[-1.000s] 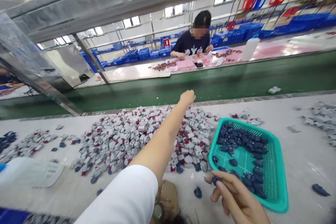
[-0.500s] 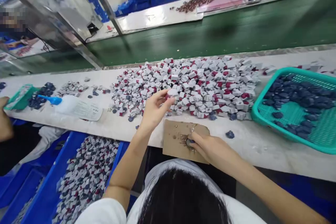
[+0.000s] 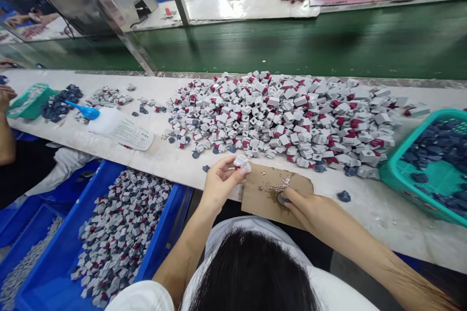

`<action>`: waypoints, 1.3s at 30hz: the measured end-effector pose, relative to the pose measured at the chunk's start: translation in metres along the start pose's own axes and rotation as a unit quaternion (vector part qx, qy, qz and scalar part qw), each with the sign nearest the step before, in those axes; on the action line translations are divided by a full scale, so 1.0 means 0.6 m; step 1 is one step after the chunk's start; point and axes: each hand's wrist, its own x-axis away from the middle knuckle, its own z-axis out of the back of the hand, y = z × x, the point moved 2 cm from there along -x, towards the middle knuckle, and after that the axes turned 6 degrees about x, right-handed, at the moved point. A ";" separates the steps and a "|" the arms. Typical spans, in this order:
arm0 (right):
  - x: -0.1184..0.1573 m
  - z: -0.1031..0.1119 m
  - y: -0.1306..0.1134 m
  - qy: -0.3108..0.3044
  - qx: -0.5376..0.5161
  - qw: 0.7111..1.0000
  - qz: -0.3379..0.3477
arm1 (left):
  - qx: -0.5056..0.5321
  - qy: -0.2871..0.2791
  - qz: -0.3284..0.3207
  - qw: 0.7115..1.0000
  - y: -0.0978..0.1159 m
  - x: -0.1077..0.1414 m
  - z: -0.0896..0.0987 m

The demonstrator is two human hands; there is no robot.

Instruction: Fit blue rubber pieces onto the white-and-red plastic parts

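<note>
My left hand (image 3: 222, 180) pinches a small white-grey block piece (image 3: 242, 163) between thumb and fingertips, just above the edge of a brown cardboard sheet (image 3: 262, 199). My right hand (image 3: 306, 208) rests on that sheet, shut on a small dark blue piece (image 3: 281, 198) pressed into a smear of glossy residue. Behind both hands spreads a large heap of white-grey blocks with red marks (image 3: 280, 121). One loose dark blue piece (image 3: 343, 196) lies right of the cardboard.
A teal mesh basket (image 3: 392, 175) of dark blue pieces sits at the right. A blue crate (image 3: 164, 218) of mixed pieces stands below left. A co-worker's hand (image 3: 5, 98) rests beside a small teal basket (image 3: 31, 101). A squeeze bottle with blue nozzle (image 3: 104, 121) lies on the bench (image 3: 182, 172).
The view has tilted down from the far bench to the near one. My left hand has come back from the heap with a block, and my right hand stays on the cardboard.
</note>
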 end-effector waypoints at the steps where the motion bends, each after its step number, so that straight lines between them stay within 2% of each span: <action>1: -0.003 0.000 0.001 0.002 -0.006 1.000 -0.005 | 0.007 -0.009 0.009 1.000 -0.002 0.002 -0.006; 5: -0.017 0.008 0.014 0.019 -0.015 0.999 -0.040 | 0.027 -0.031 0.025 0.999 -0.008 0.007 -0.025; 7: -0.018 0.023 0.018 0.036 -0.083 0.995 -0.046 | 0.034 -0.041 0.029 0.998 -0.009 0.010 -0.031; 9: -0.012 0.047 0.017 0.078 -0.217 0.971 -0.056 | 0.044 -0.063 0.038 0.996 -0.008 0.015 -0.038; 11: -0.004 0.071 0.009 0.124 -0.347 0.926 -0.079 | 0.052 -0.089 0.049 0.993 -0.006 0.021 -0.045; 13: 0.003 0.088 -0.002 0.155 -0.405 0.895 -0.099 | 0.059 -0.109 0.055 0.991 -0.005 0.027 -0.051; 15: 0.006 0.098 -0.012 0.177 -0.414 0.887 -0.105 | 0.069 -0.122 0.056 0.989 -0.004 0.030 -0.056; 18: 0.003 0.102 -0.019 0.197 -0.390 0.895 -0.090 | 0.083 -0.132 0.054 0.986 -0.004 0.033 -0.060; 23: -0.003 0.105 -0.024 0.184 -0.356 0.914 -0.059 | 0.074 -0.133 0.034 0.988 -0.001 0.036 -0.058; 29: -0.002 0.121 -0.029 0.160 -0.246 0.956 -0.011 | 0.008 -0.131 -0.016 0.991 0.000 0.039 -0.056; 35: 0.000 0.134 -0.019 0.091 -0.229 0.968 0.043 | -0.021 -0.166 -0.038 0.985 -0.007 0.044 -0.054; 39: 0.002 0.133 -0.016 0.038 -0.241 0.969 0.041 | -0.043 -0.212 -0.068 0.974 -0.009 0.049 -0.049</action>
